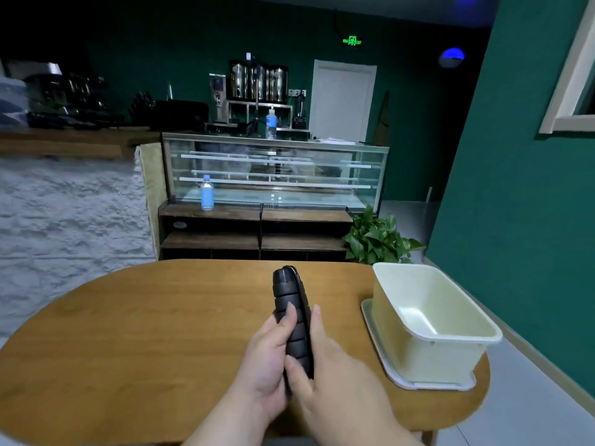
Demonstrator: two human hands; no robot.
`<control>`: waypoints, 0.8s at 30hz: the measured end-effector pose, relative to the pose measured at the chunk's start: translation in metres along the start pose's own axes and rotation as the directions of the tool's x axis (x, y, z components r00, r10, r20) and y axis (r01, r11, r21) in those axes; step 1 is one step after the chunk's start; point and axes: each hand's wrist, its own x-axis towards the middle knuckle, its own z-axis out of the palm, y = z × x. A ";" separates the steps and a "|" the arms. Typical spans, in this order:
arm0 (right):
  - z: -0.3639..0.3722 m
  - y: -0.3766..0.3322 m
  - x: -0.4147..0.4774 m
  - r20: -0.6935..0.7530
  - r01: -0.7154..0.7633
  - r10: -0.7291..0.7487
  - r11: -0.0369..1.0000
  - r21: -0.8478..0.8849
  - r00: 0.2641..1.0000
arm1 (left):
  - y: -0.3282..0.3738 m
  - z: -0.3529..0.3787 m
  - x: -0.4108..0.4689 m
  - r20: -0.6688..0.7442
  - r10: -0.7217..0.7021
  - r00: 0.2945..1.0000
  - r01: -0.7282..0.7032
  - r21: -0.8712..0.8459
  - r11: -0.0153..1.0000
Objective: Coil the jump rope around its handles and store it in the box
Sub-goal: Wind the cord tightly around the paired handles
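Gripped upright between left hand (267,355) and right hand (335,378) above the oval wooden counter (145,333): black ribbed jump rope (291,304), fingers (289,317) curled round both sides. To its right, apart: smooth cream rectangular plastic box (450,358), open-topped, on a flat pale tray (370,320).

My bare forearms lay close together, angled up and inward from the lower edge of view. My left hand (267,358) was curled round the left side of the jump rope (289,294), one fingertip lying up along its front. My right hand (335,384) gripped the lower right side, thumb pressed across the front (near the bottom end) and one finger stretched straight up the right edge. The two hands touched low down. My other fingers were hidden behind the bundle.
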 end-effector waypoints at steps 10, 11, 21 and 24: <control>0.092 0.051 0.050 0.084 -0.143 0.142 0.990 -0.006 0.986 | -0.061 -0.072 0.065 -0.074 -0.203 0.976 0.205 0.014 0.979; 0.097 0.053 0.053 0.080 -0.166 0.163 0.986 0.030 0.983 | -0.063 -0.075 0.066 -0.050 -0.224 0.973 0.226 0.018 0.974; 0.121 0.052 0.093 0.059 -0.163 0.157 0.982 0.096 0.986 | -0.066 -0.106 0.097 -0.079 -0.197 0.977 0.201 0.041 0.979; 0.132 0.050 0.090 0.091 -0.109 0.104 0.993 0.052 0.990 | -0.063 -0.115 0.108 -0.167 -0.155 0.974 0.158 0.001 0.988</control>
